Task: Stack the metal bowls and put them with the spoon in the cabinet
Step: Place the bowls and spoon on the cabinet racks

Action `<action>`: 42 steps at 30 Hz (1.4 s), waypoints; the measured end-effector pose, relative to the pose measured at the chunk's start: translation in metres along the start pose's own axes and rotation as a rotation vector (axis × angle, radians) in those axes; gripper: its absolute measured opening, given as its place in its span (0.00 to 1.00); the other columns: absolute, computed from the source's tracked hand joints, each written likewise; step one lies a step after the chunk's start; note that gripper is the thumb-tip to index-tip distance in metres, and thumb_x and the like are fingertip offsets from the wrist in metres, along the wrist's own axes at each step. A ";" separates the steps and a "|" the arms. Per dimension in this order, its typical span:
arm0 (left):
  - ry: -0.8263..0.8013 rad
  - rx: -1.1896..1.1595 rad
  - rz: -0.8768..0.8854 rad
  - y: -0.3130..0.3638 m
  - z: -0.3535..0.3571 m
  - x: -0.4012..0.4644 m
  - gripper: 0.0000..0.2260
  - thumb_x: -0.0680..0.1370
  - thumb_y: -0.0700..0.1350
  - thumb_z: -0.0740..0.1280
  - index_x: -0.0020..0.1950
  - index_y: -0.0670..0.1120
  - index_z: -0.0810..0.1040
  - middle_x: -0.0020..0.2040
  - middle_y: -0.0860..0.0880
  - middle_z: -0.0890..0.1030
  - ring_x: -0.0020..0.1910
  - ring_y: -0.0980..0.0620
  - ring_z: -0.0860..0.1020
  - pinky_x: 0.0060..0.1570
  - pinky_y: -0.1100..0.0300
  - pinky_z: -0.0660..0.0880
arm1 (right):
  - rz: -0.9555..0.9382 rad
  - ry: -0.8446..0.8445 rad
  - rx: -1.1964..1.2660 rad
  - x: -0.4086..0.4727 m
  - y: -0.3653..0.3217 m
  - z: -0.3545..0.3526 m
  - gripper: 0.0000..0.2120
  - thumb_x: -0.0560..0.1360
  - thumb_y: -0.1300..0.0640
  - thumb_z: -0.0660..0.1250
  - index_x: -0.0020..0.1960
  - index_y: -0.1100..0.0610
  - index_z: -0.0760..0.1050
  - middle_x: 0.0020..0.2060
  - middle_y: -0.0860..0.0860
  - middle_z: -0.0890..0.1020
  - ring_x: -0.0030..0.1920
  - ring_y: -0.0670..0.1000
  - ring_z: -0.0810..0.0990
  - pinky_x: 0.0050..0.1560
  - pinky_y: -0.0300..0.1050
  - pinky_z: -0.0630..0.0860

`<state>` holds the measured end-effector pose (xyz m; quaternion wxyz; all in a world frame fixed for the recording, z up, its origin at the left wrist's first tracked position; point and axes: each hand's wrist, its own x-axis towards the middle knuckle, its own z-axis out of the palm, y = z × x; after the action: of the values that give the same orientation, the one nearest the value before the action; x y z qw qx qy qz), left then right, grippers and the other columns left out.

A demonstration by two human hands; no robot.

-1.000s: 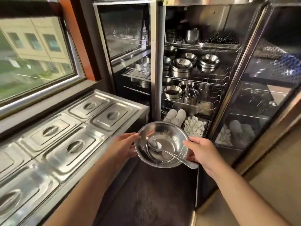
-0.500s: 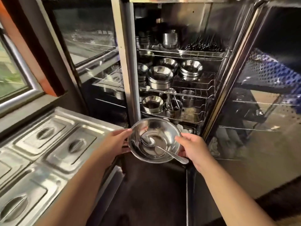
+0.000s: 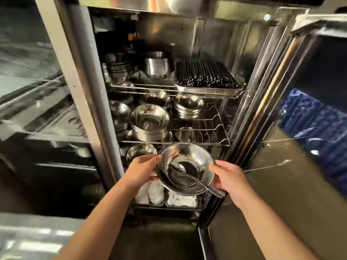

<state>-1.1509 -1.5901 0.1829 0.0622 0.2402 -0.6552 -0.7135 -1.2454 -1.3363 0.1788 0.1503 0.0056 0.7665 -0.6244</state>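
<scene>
The stacked metal bowls (image 3: 199, 160) hang in front of the open cabinet (image 3: 206, 34), level with its lower racks. A metal spoon (image 3: 187, 174) lies inside the top bowl, its handle sticking out over the rim toward the right. My left hand (image 3: 140, 169) grips the bowls' left rim and my right hand (image 3: 229, 177) grips the right rim beside the spoon handle. How many bowls are in the stack is hard to tell.
Wire racks hold more steel bowls (image 3: 148, 119), a bowl stack (image 3: 187, 107), pots (image 3: 157, 64) and a tray of dark chopsticks (image 3: 206, 76). White items sit in bins (image 3: 180, 200) at the bottom. The open door (image 3: 300, 128) stands right; a glass door (image 3: 37, 91) left.
The view has closed in on the cabinet and swung right; the counter with lids has dropped out of view. Both hands carried the bowls forward to the lower racks.
</scene>
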 end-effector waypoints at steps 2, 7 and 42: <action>-0.059 0.015 -0.001 0.016 0.002 0.034 0.08 0.80 0.48 0.68 0.54 0.46 0.84 0.41 0.47 0.88 0.37 0.52 0.86 0.33 0.62 0.80 | 0.021 0.054 -0.005 0.024 -0.012 0.006 0.24 0.77 0.56 0.74 0.71 0.56 0.75 0.52 0.54 0.87 0.47 0.55 0.88 0.44 0.51 0.85; -0.102 -0.007 -0.008 0.041 0.019 0.104 0.03 0.79 0.46 0.71 0.48 0.48 0.80 0.39 0.50 0.88 0.34 0.58 0.85 0.30 0.66 0.79 | 0.021 0.208 -0.029 0.079 -0.034 0.012 0.21 0.76 0.53 0.74 0.68 0.53 0.78 0.53 0.51 0.85 0.42 0.53 0.85 0.35 0.44 0.82; -0.070 0.050 -0.188 0.029 0.139 0.287 0.31 0.75 0.51 0.75 0.74 0.41 0.69 0.66 0.42 0.78 0.62 0.45 0.79 0.61 0.51 0.78 | 0.051 0.329 -0.407 0.277 -0.043 -0.002 0.16 0.77 0.49 0.69 0.62 0.53 0.80 0.57 0.53 0.85 0.54 0.57 0.84 0.55 0.54 0.82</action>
<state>-1.4676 -1.5842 0.1395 -0.0339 0.2769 -0.6490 -0.7078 -1.5192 -1.3932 0.1544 0.0373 0.0963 0.8900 -0.4442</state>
